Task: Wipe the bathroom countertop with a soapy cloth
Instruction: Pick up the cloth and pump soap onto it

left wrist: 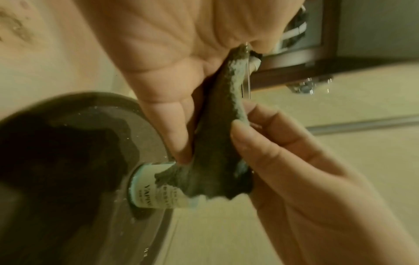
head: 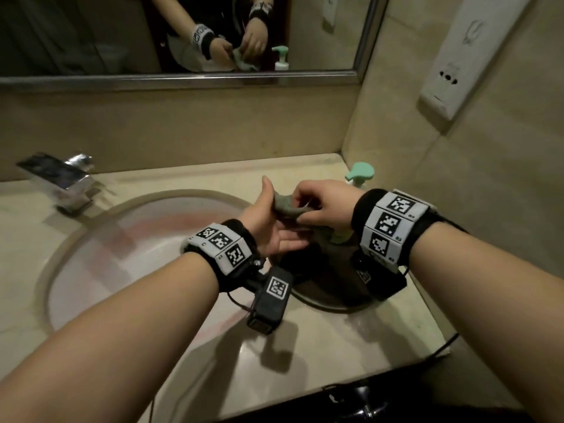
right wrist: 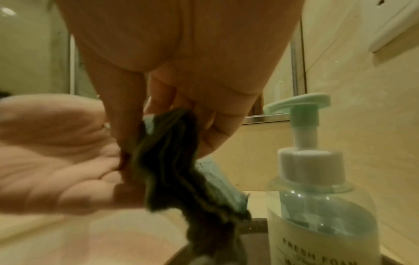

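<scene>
A grey-green cloth hangs between both hands, above the right side of the beige countertop. My left hand has its palm turned up, fingers straight and thumb raised, and the cloth's top corner is caught in the crook of the thumb. My right hand pinches the cloth's edge with curled fingers. The cloth drapes down in front of a pump soap bottle with a mint-green head. The bottle stands on a dark round tray.
An oval sink lies to the left with a chrome faucet behind it. A mirror frame runs along the back wall. A white socket panel hangs on the right wall. The counter's front edge is near my body.
</scene>
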Demonstrator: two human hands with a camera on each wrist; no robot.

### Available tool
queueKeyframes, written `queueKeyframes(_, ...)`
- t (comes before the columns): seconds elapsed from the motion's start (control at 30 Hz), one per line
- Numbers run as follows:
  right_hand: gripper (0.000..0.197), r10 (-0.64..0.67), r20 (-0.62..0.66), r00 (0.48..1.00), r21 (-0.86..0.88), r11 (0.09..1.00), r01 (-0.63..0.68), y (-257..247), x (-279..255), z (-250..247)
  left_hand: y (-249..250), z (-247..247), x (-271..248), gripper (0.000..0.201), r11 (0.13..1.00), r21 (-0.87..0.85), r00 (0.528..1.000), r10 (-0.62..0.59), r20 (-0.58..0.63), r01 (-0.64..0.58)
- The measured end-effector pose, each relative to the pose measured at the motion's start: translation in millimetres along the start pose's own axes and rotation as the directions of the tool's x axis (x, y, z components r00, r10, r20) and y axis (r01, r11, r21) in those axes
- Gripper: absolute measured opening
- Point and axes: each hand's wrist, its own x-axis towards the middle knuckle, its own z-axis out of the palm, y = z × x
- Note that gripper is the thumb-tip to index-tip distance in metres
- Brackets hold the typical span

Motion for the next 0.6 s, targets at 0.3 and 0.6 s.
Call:
queueKeyframes(0.3,0.028,0.151,-0.293,0.944,0.291,0.955,-0.062,15,-7,-42,15,6,0,0.033,0.924,-0.345,0.986,0.156,-0.056,-0.166)
queueKeyframes(0.6,0.041,0.467,-0.201,0.861,0.086,0.884,-0.459,66,30,-43,13,38,26,0.038,0.911,-0.395,0.991,0.132,0.013,-0.116)
